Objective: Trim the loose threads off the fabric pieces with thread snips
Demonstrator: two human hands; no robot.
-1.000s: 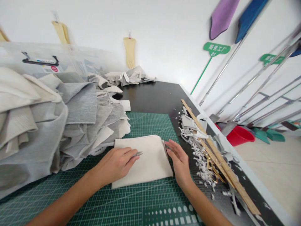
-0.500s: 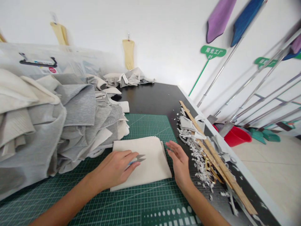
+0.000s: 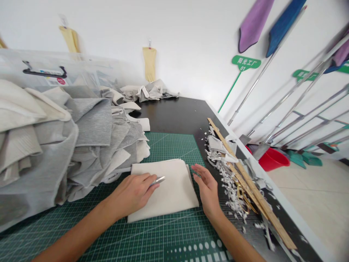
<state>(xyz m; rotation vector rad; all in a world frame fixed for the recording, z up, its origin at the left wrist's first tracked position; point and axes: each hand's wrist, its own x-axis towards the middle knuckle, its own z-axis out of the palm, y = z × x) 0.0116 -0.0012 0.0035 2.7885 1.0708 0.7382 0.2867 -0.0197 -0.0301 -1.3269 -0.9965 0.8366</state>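
A folded cream cloth (image 3: pixel 171 193) lies on the green cutting mat (image 3: pixel 174 145). Over its left part, my left hand (image 3: pixel 137 193) is closed around small thread snips (image 3: pixel 160 179), whose blades point right and are pressed nearly together. My right hand (image 3: pixel 205 187) stands on edge beside the cloth's right side, fingers apart and holding nothing. Whether its fingertips touch the cloth edge, I cannot tell.
Piled grey and cream cloths (image 3: pixel 92 145) cover the left side, before a clear plastic box (image 3: pixel 81 69). To the right lie wooden rulers (image 3: pixel 253 185), gold-handled scissors (image 3: pixel 247 200) and white scraps (image 3: pixel 231 189). Yellow gloves (image 3: pixel 149 63) hang on the wall.
The snips' blades, spread apart before, have come together in my left hand. My right hand is almost where it was, and the cloth has not moved.
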